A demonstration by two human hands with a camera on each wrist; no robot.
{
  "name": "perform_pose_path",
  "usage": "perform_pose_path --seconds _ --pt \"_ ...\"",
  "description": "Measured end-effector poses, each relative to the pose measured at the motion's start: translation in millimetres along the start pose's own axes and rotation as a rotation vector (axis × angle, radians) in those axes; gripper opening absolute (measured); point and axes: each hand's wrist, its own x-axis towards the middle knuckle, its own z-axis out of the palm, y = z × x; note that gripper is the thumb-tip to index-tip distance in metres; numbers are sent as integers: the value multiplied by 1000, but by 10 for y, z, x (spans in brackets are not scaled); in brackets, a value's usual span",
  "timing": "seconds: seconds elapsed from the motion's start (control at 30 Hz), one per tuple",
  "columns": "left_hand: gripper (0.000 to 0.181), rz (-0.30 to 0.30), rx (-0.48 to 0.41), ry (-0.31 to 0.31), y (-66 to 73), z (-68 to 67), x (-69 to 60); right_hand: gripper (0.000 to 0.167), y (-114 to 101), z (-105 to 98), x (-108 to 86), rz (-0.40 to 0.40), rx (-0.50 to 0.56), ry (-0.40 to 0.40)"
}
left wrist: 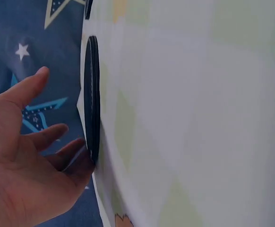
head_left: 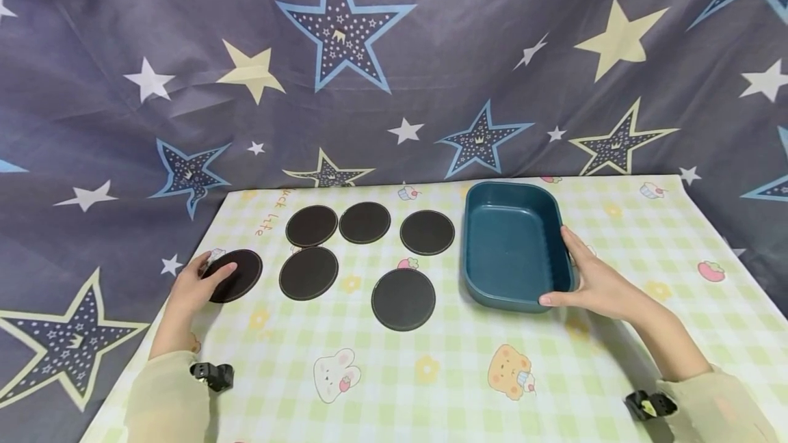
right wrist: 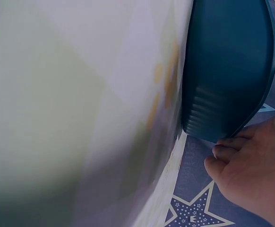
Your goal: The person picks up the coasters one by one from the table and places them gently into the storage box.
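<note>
At the left end of the table, a dark round disc (head_left: 243, 277) lies beside my left hand (head_left: 195, 286). In the left wrist view it appears edge-on as thin dark layers (left wrist: 92, 94); the lower fingertips of my left hand (left wrist: 38, 161) touch its edge, while the thumb stands away from it. Several similar discs lie flat farther right, among them one nearer the front (head_left: 403, 299). My right hand (head_left: 600, 286) holds the near right corner of a deep teal dish (head_left: 514, 251), thumb at the rim. In the right wrist view, curled fingers of that hand (right wrist: 255, 170) meet the dish's outer wall (right wrist: 222, 71).
A green and white checked cloth (head_left: 455, 388) with cartoon prints covers the table. Behind it and at both sides hangs a dark curtain (head_left: 394, 122) with stars. Black wrist devices sit at the left cuff (head_left: 212, 376) and the right cuff (head_left: 650, 405).
</note>
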Motion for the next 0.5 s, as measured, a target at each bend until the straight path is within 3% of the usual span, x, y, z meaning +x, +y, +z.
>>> perform_pose_path --seconds 0.13,0.37,0.5 --pt "95 3 -10 -20 -132 -52 -5 129 -17 17 10 -6 2 -1" --pt "99 115 -109 -178 -346 -127 -20 129 -44 -2 -12 6 -3 -9" --pt "103 148 -127 -210 -391 -128 -14 129 -33 4 -12 9 -4 -13"
